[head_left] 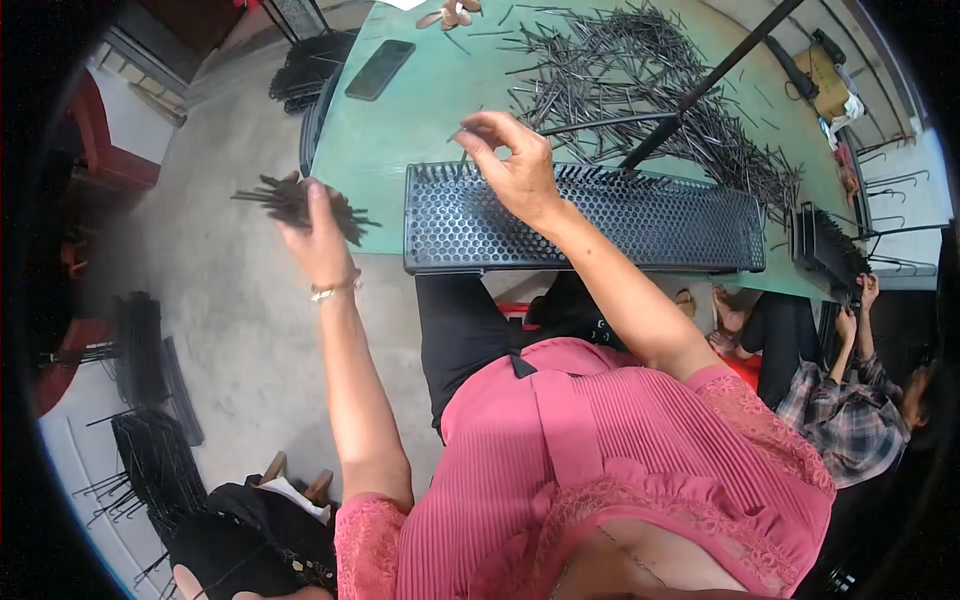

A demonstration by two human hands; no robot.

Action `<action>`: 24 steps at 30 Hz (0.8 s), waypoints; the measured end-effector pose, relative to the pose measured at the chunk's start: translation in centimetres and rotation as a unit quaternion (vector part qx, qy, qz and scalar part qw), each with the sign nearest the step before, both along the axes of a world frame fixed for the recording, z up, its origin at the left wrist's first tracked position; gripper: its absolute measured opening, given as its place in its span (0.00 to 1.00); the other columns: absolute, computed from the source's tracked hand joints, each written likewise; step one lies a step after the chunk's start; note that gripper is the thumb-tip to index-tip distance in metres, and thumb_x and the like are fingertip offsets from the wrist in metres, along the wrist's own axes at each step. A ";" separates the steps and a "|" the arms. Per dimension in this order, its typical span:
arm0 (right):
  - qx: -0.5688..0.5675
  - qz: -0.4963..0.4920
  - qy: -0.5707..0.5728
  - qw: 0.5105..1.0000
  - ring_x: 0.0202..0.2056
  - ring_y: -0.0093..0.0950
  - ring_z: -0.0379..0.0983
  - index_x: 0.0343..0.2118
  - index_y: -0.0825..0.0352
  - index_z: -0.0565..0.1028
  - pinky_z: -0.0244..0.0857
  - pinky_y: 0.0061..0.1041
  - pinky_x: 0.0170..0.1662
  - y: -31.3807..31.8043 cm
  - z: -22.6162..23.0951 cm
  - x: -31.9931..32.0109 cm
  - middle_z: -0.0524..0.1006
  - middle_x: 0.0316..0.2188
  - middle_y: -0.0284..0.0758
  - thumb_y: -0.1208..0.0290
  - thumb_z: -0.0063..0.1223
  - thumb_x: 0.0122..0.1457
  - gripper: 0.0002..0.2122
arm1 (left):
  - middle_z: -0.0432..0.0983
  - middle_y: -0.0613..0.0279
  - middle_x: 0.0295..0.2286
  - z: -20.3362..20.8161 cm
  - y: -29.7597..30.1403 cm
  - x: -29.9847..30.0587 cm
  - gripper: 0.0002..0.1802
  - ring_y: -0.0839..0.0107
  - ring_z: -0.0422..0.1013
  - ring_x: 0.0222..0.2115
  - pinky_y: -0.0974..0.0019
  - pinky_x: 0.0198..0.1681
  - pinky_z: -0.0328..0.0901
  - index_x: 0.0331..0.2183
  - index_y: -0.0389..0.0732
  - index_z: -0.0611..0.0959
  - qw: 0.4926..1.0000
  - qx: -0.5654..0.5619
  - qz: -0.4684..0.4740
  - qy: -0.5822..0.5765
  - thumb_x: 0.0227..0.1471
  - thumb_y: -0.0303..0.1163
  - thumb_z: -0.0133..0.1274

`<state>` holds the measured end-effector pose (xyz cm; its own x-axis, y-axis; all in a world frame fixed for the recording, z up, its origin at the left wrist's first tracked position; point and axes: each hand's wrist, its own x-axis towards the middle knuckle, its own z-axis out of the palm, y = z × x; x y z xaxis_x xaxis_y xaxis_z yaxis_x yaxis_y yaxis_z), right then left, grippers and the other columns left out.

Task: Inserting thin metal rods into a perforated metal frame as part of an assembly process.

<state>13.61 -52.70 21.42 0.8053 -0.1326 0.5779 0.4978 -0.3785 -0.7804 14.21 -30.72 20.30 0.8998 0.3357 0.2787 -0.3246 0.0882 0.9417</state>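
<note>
My left hand is closed around a bundle of thin dark rods, held out over the floor left of the table; it is slightly blurred. In front of me at the table's near edge lies a long black perforated rack with rows of round holes. Short rods stick up along its far edge. Over the rack's left part is my right hand, with thumb and forefinger pinched close together. Whatever sits at those fingertips is too small to make out. A large loose heap of dark rods covers the green table beyond.
A phone lies on the green table. A black metal bar slants over the heap. At right, another person handles a similar black rack. Dark racks stand at lower left beside another person in black.
</note>
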 end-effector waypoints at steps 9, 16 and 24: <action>-0.064 -0.017 -0.039 0.997 0.26 0.31 0.74 0.30 0.70 0.73 0.67 0.25 0.29 0.9 -1.7 1.3 0.76 0.26 0.38 0.75 0.55 0.49 0.07 | 0.72 0.65 0.25 -13.6 0.7 3.2 0.12 0.79 0.68 0.26 0.74 0.30 0.64 0.35 0.33 0.74 0.987 0.156 0.037 0.014 0.49 0.29 0.54; -0.195 -0.027 -0.087 0.977 0.26 0.30 0.70 0.26 0.65 0.74 0.57 0.29 0.35 1.1 -2.5 1.2 0.75 0.23 0.32 0.71 0.57 0.46 0.06 | 0.70 0.63 0.22 -9.4 1.4 1.9 0.10 0.76 0.66 0.19 0.70 0.22 0.62 0.26 0.36 0.73 0.978 -0.108 0.020 0.176 0.50 0.33 0.52; -0.278 -0.029 -0.121 0.953 0.30 0.29 0.68 0.25 0.65 0.75 0.58 0.28 0.38 0.3 -3.0 0.7 0.74 0.28 0.31 0.71 0.59 0.43 0.06 | 0.70 0.60 0.31 -2.4 -0.1 -7.1 0.18 0.76 0.65 0.26 0.73 0.26 0.62 0.40 0.34 0.71 0.886 -0.276 -0.237 0.289 0.45 0.28 0.55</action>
